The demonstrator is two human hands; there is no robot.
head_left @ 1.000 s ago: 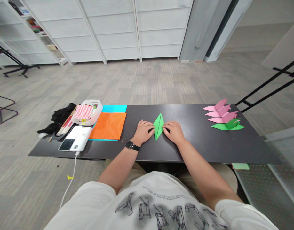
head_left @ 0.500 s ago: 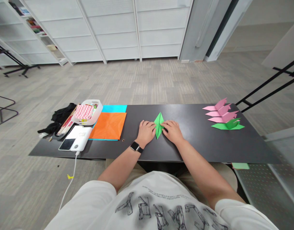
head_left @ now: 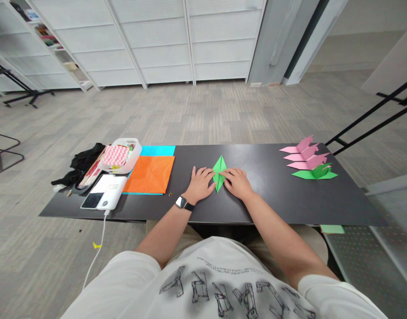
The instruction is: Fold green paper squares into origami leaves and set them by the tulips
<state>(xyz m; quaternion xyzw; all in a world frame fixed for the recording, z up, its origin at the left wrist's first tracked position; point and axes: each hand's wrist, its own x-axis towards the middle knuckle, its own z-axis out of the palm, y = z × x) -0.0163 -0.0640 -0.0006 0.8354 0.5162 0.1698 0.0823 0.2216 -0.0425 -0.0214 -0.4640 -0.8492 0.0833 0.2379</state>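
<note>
A green paper [head_left: 219, 165], folded into a narrow diamond with a crease down its middle, lies flat on the dark table in front of me. My left hand [head_left: 201, 182] rests palm down at its left side, fingers spread, with the fingertips touching the paper's edge. From the right, my right hand [head_left: 238, 181] has its fingertips on the paper near the middle, holding it there. These fingertips partly cover the diamond's right edge. A black watch [head_left: 181, 202] is on my left wrist.
Several folded pink paper figures [head_left: 304, 157] and a green paper figure [head_left: 314, 173] stand at the right. Orange paper [head_left: 149, 173] overlaps blue paper [head_left: 158, 150] at the left, beside a white basket [head_left: 135, 156], a phone [head_left: 93, 199], a corded white device [head_left: 114, 192] and black cloth [head_left: 87, 157].
My left hand has shifted slightly left and turned flatter, its fingers more spread. My right fingertips have moved a little inward over the green paper.
</note>
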